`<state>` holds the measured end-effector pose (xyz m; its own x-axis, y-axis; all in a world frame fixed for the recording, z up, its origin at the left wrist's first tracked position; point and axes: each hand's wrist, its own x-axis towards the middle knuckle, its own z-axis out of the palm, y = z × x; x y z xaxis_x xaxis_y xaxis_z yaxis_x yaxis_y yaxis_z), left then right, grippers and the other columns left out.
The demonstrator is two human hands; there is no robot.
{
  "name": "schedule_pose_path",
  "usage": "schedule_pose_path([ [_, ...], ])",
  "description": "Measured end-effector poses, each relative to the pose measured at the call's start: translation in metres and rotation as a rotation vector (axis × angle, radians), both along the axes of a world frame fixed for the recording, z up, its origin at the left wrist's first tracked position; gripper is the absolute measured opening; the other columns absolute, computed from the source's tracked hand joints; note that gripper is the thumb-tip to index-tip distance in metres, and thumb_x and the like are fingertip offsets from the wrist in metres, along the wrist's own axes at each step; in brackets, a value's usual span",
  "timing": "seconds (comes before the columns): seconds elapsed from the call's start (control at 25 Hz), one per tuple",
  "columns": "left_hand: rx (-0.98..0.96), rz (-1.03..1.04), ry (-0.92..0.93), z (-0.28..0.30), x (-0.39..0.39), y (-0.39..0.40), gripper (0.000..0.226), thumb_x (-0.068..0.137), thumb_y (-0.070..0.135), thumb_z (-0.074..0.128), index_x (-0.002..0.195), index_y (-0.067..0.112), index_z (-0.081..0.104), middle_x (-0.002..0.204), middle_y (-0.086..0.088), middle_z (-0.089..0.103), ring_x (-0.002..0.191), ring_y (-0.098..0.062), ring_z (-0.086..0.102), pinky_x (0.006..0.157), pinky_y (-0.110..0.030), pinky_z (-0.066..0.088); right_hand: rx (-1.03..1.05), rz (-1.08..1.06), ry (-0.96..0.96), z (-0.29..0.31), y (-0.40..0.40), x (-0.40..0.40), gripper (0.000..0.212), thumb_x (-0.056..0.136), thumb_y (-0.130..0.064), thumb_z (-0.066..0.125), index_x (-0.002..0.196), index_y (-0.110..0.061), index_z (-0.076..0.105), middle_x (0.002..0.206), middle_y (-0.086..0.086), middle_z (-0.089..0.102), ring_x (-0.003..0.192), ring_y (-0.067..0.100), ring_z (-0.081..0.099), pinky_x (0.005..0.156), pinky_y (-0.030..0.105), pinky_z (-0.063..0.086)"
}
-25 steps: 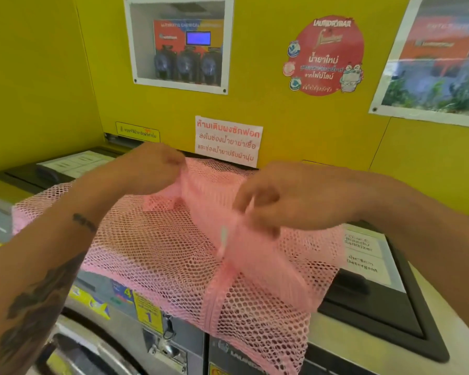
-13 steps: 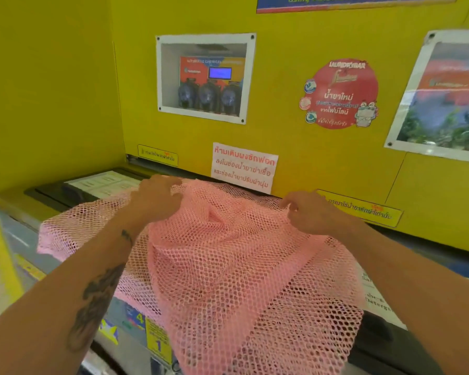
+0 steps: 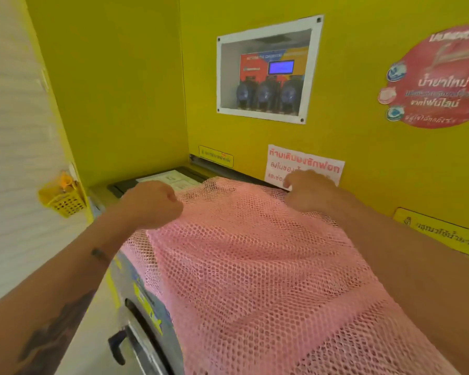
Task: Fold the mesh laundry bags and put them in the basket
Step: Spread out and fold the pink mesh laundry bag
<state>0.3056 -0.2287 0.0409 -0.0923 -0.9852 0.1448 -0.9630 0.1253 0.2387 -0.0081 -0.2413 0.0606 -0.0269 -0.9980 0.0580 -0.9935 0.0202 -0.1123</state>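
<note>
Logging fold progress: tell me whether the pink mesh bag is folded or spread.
Spread: the pink mesh bag drapes over the washer top, both hands gripping its far edge.

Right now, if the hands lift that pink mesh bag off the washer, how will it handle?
Probably floppy: the pink mesh bag sags between left hand and right hand and drapes over the washer front. Likely light, being open netting. It may snag, and the overhang could slide off.

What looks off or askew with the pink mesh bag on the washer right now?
Nothing looks damaged. The pink mesh bag is not flat: it humps between the left hand and right hand at its far edge, and its near end droops over the washer front.
</note>
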Motion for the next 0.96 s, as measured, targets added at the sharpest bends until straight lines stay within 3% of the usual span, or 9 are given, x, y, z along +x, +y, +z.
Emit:
schedule_pose_path([
  [0.16, -0.052, 0.123, -0.174, -0.005, 0.026, -0.006, 0.031, 0.091, 0.029, 0.043, 0.103, 0.018, 0.069, 0.111, -0.008, 0.069, 0.096, -0.029, 0.064, 0.085, -0.041, 0.054, -0.035, 0.004, -0.082, -0.022, -0.055, 0.043, 0.033, 0.089, -0.018, 0.051, 0.117, -0.004, 0.060, 0.103, 0.011, 0.062, 0.096, 0.030, 0.061, 0.079, 0.035, 0.052],
  [0.28, -0.013, 0.048, -0.038, -0.017, 0.025, -0.026, 0.037, 0.083, 0.037, 0.045, 0.115, 0.034, 0.063, 0.130, -0.003, 0.062, 0.109, -0.027, 0.061, 0.094, -0.044, 0.052, 0.103, -0.051, -0.061, -0.044, -0.078, 0.054, 0.040, 0.093, -0.027, 0.050, 0.126, -0.005, 0.055, 0.122, 0.014, 0.061, 0.105, 0.028, 0.059, 0.089, 0.036, 0.050],
  [0.36, 0.031, -0.089, 0.035, -0.025, 0.015, -0.043, 0.039, 0.084, 0.042, 0.044, 0.119, 0.038, 0.060, 0.132, 0.000, 0.059, 0.116, -0.027, 0.056, 0.099, -0.050, 0.047, 0.109, -0.037, -0.080, -0.050, -0.085, 0.061, 0.037, 0.090, -0.025, 0.055, 0.121, -0.006, 0.056, 0.123, 0.013, 0.061, 0.096, 0.023, 0.058, 0.087, 0.035, 0.051],
  [0.48, 0.046, -0.221, 0.077, -0.034, -0.008, -0.068, 0.041, 0.090, 0.043, 0.049, 0.129, 0.033, 0.055, 0.139, 0.000, 0.052, 0.126, -0.026, 0.048, 0.106, -0.054, 0.039, 0.146, 0.108, -0.332, -0.036, -0.084, 0.073, 0.032, 0.086, -0.018, 0.065, 0.117, -0.011, 0.062, 0.112, 0.002, 0.061, 0.095, 0.017, 0.057, 0.077, 0.033, 0.049],
  [0.6, 0.165, -0.305, 0.100, -0.042, -0.026, -0.093, 0.062, 0.088, 0.049, 0.053, 0.145, 0.033, 0.036, 0.155, 0.000, 0.036, 0.141, -0.027, 0.033, 0.113, -0.056, 0.028, 0.306, 0.129, -0.669, -0.021, -0.075, 0.082, 0.018, 0.092, -0.016, 0.061, 0.106, -0.020, 0.071, 0.112, -0.001, 0.062, 0.096, 0.018, 0.058, 0.069, 0.031, 0.052],
  [0.72, 0.216, -0.312, 0.041, -0.057, -0.036, -0.103, 0.071, 0.083, 0.049, 0.061, 0.146, 0.033, 0.032, 0.156, 0.000, 0.033, 0.142, -0.029, 0.031, 0.114, -0.061, 0.024, 0.241, 0.018, -0.522, -0.026, -0.076, 0.086, 0.034, 0.092, -0.002, 0.049, 0.111, -0.020, 0.070, 0.112, 0.010, 0.064, 0.092, 0.022, 0.065, 0.073, 0.036, 0.059],
  [0.8, 0.153, -0.313, 0.086, -0.058, -0.037, -0.104, 0.067, 0.082, 0.048, 0.065, 0.141, 0.031, 0.039, 0.147, 0.002, 0.045, 0.133, -0.026, 0.042, 0.112, -0.059, 0.027, 0.261, 0.087, -0.315, -0.031, -0.076, 0.096, 0.032, 0.093, -0.015, 0.056, 0.123, -0.021, 0.065, 0.118, 0.004, 0.066, 0.098, 0.022, 0.064, 0.083, 0.039, 0.056],
  [0.84, 0.132, -0.314, 0.125, -0.055, -0.034, -0.104, 0.066, 0.083, 0.048, 0.065, 0.141, 0.030, 0.039, 0.144, 0.002, 0.049, 0.131, -0.025, 0.045, 0.112, -0.057, 0.029, 0.290, 0.137, -0.255, -0.033, -0.075, 0.103, 0.036, 0.093, -0.027, 0.060, 0.129, -0.023, 0.061, 0.123, -0.001, 0.063, 0.102, 0.018, 0.061, 0.081, 0.033, 0.052],
  [0.96, 0.143, -0.327, 0.141, -0.044, -0.013, -0.094, 0.065, 0.086, 0.049, 0.058, 0.144, 0.028, 0.037, 0.144, 0.000, 0.049, 0.131, -0.025, 0.045, 0.111, -0.056, 0.031, 0.293, 0.201, -0.292, -0.036, -0.072, 0.116, 0.052, 0.087, -0.044, 0.068, 0.134, -0.030, 0.050, 0.119, -0.007, 0.054, 0.100, 0.011, 0.054, 0.069, 0.024, 0.039],
])
